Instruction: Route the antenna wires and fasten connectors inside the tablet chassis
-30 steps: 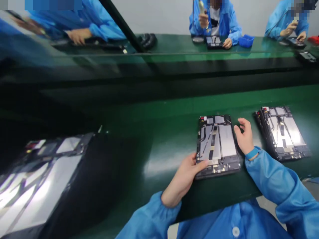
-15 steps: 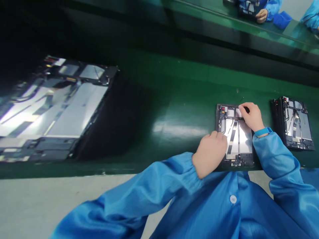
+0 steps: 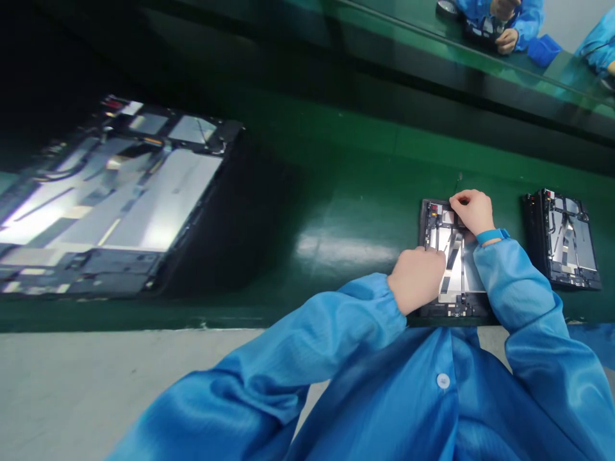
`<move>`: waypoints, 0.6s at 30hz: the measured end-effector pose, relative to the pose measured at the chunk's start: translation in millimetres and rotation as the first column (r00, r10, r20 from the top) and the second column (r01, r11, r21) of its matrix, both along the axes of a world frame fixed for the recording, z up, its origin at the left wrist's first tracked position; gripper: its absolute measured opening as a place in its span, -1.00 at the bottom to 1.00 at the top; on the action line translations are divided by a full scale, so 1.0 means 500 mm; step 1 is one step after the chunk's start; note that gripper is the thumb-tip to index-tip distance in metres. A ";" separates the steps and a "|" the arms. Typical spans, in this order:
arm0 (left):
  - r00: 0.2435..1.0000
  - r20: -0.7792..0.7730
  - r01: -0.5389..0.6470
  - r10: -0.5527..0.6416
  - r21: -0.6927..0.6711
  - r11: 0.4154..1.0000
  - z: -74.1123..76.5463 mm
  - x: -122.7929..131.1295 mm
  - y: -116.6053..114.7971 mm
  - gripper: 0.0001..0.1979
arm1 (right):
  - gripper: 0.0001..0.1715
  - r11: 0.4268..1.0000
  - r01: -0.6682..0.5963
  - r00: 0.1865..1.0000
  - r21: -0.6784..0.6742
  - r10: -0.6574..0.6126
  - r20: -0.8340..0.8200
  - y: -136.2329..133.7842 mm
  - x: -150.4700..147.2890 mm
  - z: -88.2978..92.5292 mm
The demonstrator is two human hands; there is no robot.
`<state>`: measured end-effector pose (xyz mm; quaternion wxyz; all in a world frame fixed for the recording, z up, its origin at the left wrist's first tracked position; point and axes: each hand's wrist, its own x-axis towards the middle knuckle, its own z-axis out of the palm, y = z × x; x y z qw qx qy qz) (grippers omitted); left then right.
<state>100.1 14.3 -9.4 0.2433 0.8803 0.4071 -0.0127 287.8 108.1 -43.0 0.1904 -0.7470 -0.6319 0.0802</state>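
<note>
An opened tablet-like device (image 3: 473,275) lies face up on the green bench near its front edge, with silver plates, flat cables and small boards showing. Over its left side is my left hand (image 3: 417,280), fingers curled down and closed; whatever they hold is hidden. At the device's top edge my right hand (image 3: 474,211) makes a pinch with thumb and forefinger. A thin dark sliver (image 3: 458,184) shows just above those fingertips; its kind is too small to tell.
To the right stands a stack of similar devices (image 3: 571,240). Another stack (image 3: 139,262), large and blurred, lies at the left. Across a raised green ledge (image 3: 408,89), a co-worker's hand (image 3: 507,40) is by a dark device, near a blue container (image 3: 544,50).
My right hand has shifted left and slightly up along the device's top. My left hand has moved a little right and up. Across the ledge, the co-worker's second hand has come into view.
</note>
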 end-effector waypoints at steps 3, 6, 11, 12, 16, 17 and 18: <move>0.990 0.079 -0.119 0.120 -0.017 0.993 -0.021 -0.032 0.004 -0.81 | -0.63 0.999 0.035 0.998 0.004 -0.035 0.053 0.001 -0.006 0.000; 0.932 0.128 -0.334 0.340 -0.069 0.940 -0.047 -0.062 0.009 -0.89 | -0.71 1.000 -0.010 0.997 -0.018 0.011 0.074 0.005 -0.011 0.002; 0.853 0.117 -0.519 0.509 0.084 0.851 -0.077 -0.092 0.032 -0.74 | -0.79 0.997 -0.073 0.997 -0.002 0.073 0.003 0.000 -0.013 0.002; 0.854 0.154 -0.517 0.497 0.138 0.845 -0.078 -0.093 0.040 -0.62 | -0.75 0.999 -0.047 0.999 0.008 0.047 0.024 0.000 -0.015 0.001; 0.875 0.275 -0.464 0.399 0.239 0.853 -0.074 -0.077 0.084 -0.46 | -0.68 1.000 -0.013 0.994 0.000 0.013 0.106 0.007 -0.030 0.002; 0.887 0.290 -0.428 0.360 0.220 0.876 -0.074 -0.070 0.098 -0.55 | -0.72 0.999 -0.035 0.995 -0.015 0.036 0.095 0.011 -0.033 0.003; 0.897 0.309 -0.380 0.315 0.175 0.908 -0.075 -0.064 0.111 -0.64 | -0.76 0.998 -0.060 0.996 -0.022 0.062 0.071 0.013 -0.033 0.006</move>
